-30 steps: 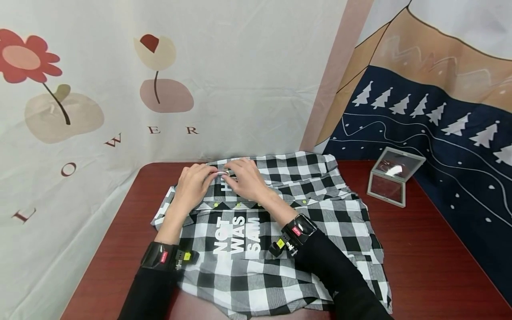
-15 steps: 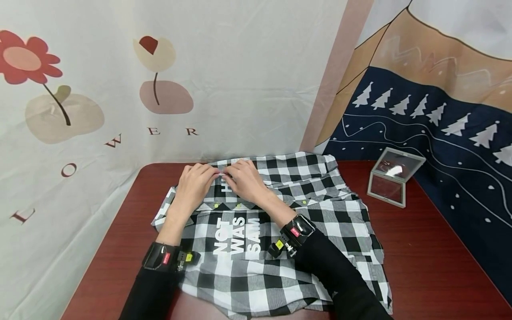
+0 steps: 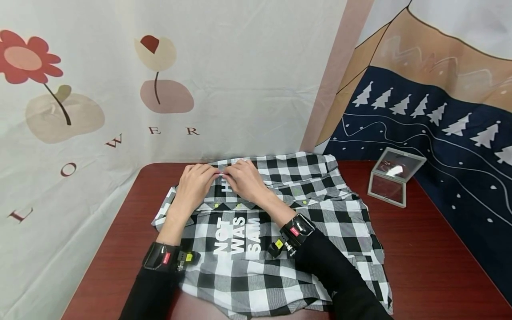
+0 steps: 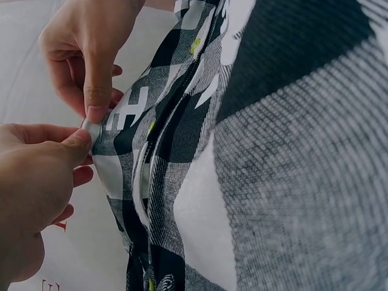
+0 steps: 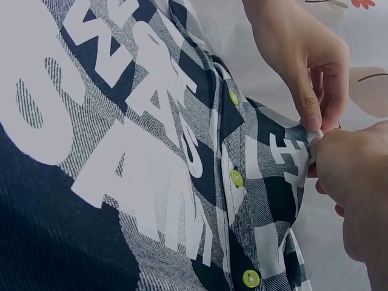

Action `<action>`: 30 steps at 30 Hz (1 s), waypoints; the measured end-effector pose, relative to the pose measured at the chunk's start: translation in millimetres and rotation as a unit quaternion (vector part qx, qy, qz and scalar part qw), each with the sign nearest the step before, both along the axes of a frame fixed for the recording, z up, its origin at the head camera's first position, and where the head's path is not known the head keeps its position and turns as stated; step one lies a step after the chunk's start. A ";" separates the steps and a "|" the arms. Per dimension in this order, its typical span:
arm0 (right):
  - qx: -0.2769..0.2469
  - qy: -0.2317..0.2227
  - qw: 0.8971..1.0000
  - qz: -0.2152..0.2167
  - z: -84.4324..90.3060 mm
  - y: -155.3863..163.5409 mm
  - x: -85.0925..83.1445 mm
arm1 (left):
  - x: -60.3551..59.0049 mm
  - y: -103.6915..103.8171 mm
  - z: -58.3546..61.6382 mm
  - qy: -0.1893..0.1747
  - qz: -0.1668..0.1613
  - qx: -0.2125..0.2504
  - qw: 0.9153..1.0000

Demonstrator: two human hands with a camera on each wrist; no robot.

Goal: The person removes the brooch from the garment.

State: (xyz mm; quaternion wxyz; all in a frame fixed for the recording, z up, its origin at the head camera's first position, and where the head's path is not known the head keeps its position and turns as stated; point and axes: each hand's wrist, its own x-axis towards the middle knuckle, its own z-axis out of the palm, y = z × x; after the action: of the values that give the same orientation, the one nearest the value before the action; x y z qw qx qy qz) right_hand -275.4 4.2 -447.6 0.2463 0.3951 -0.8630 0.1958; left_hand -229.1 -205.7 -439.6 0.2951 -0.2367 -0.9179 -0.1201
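Note:
A black-and-white checked shirt [image 3: 272,275] with white lettering and small yellow-green buttons [image 5: 236,177] lies spread over the table. Near its far edge, my left hand [image 3: 194,184] and right hand [image 3: 246,180] meet with thumbs close together. Both pinch a small raised white bit of the shirt, beside the printed H [image 4: 128,109]. In the left wrist view the left hand's thumb and forefinger grip this bit from one side, the right hand's from the other. The fingers hide most of what they pinch. A buttoned placket runs across the shirt between the hands and the larger lettering.
A small hinged case [image 3: 387,186] with a clear lid stands raised at the right of the reddish-brown table [image 3: 424,253]. Behind the table hang a pale flower-printed cloth [image 3: 248,80] and a navy cloth with white trees [image 3: 420,138].
The hands have drawn slightly closer together. A pale loop that showed between the fingertips a second ago is now mostly covered by them. The shirt and case have stayed in place.

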 end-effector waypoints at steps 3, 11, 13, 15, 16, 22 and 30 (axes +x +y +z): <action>-0.008 0.008 1.000 0.005 -1.0 0.4 -1.0 | -0.7 -1.2 -0.3 -0.020 -0.013 0.022 0.999; -0.047 0.004 0.999 0.023 -4.4 2.2 -2.5 | -2.0 -4.9 -1.4 -0.115 -0.069 0.153 0.979; -0.064 -0.008 0.998 0.025 -6.1 2.7 -2.9 | -2.1 -5.8 -2.0 -0.129 -0.073 0.177 0.973; -0.081 -0.021 0.996 0.025 -7.4 3.4 -3.0 | -2.9 -6.5 -3.1 -0.138 -0.075 0.195 0.968; -0.090 -0.029 0.995 0.025 -8.2 3.3 -3.3 | -3.3 -6.9 -3.7 -0.141 -0.076 0.203 0.966; -0.141 -0.075 0.987 0.022 -12.1 3.6 -2.6 | -6.2 -9.3 -8.6 -0.146 -0.069 0.233 0.959; -0.213 -0.107 0.971 0.016 -21.6 -0.5 -3.2 | -6.7 -9.7 -12.6 -0.154 -0.044 0.259 0.953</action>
State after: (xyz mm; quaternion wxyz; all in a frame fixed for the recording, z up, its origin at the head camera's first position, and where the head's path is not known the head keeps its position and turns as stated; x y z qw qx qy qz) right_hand -278.5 3.7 -469.2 0.2276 0.3243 -0.8165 0.4200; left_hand -235.8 -215.4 -452.3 0.1960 -0.1711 -0.8783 -0.4011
